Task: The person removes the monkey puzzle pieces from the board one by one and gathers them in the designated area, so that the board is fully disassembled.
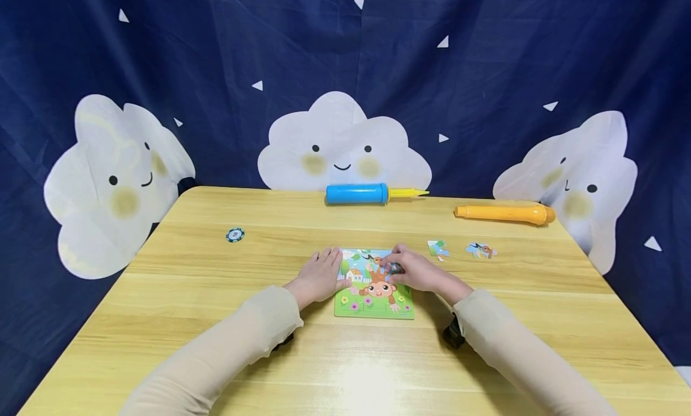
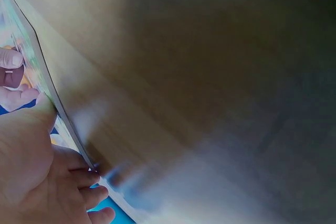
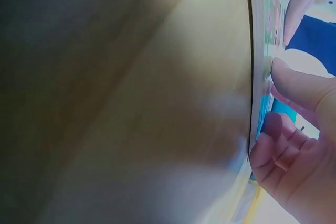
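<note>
**Two hands on the monkey puzzle board**

Here, everything is placed against the puzzle board (image 1: 374, 287), which lies flat on the wooden table (image 1: 216, 320), near the middle and toward the person's edge. Well to the left of the board, and a little farther back, sits a small round teal chip (image 1: 234, 235). Just left of the board comes the left hand (image 1: 320, 277): it lies palm down, its fingers (image 1: 330, 257) straight and close together, the thumb side resting on the board's left edge. The left wrist view shows the same hand (image 2: 42, 182) pressed against that edge, though the picture is blurred.

The board itself shows a cartoon monkey, a small house and flowers on green grass. On its upper right part rests the right hand (image 1: 415, 271), its fingers curled and pinching a small dark puzzle piece (image 1: 393, 266) against the board's surface. In the right wrist view the thumb and curled fingers (image 3: 294, 85) sit at the board's rim, too blurred to tell more.

Behind the board, at the far table edge, lies a blue balloon pump (image 1: 367, 193) with a yellow nozzle. To the right of the board lie two loose puzzle pieces, the nearer piece (image 1: 438, 249) and the farther piece (image 1: 480, 250), apart from each other. Behind those, well right of the board, lies an orange pump (image 1: 504, 213). A dark blue curtain (image 1: 486, 62) printed with smiling clouds hangs behind the table.
</note>
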A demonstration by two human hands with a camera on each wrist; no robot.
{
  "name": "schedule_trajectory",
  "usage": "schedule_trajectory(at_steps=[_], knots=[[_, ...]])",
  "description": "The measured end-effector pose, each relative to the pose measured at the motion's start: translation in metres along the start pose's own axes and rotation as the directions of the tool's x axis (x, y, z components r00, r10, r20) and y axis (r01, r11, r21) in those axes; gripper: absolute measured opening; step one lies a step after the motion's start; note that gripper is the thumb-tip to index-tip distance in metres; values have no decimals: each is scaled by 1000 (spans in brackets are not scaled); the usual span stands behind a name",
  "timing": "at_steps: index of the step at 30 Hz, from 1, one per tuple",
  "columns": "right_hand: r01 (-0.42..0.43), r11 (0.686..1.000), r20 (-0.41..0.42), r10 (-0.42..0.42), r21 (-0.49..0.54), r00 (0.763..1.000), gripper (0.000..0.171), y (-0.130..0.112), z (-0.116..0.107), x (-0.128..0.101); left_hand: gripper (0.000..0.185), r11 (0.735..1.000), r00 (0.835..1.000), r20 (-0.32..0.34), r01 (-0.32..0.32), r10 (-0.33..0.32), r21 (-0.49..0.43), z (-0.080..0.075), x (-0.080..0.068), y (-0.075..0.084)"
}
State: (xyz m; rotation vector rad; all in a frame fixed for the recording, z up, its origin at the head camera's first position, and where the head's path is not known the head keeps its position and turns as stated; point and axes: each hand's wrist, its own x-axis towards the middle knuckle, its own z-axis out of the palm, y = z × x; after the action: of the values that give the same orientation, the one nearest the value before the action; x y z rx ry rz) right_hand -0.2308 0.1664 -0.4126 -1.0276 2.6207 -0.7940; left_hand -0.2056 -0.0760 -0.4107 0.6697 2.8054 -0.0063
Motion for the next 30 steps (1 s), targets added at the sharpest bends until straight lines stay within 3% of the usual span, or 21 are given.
schedule_trajectory(at_steps=[12, 20, 30], knots=[[-22, 999, 3, 22, 30, 1000, 29, 1, -1, 3, 74, 1000, 1000, 2, 1, -1, 3, -1, 0, 1], [-104, 994, 6, 104, 19, 995, 23, 1, 0, 4, 74, 1000, 1000, 3, -1, 1, 4, 0, 0, 0], [-56, 996, 31, 54, 71, 998, 16, 3, -1, 10, 75, 1000, 1000, 11, 9, -8, -11, -1, 0, 0]])
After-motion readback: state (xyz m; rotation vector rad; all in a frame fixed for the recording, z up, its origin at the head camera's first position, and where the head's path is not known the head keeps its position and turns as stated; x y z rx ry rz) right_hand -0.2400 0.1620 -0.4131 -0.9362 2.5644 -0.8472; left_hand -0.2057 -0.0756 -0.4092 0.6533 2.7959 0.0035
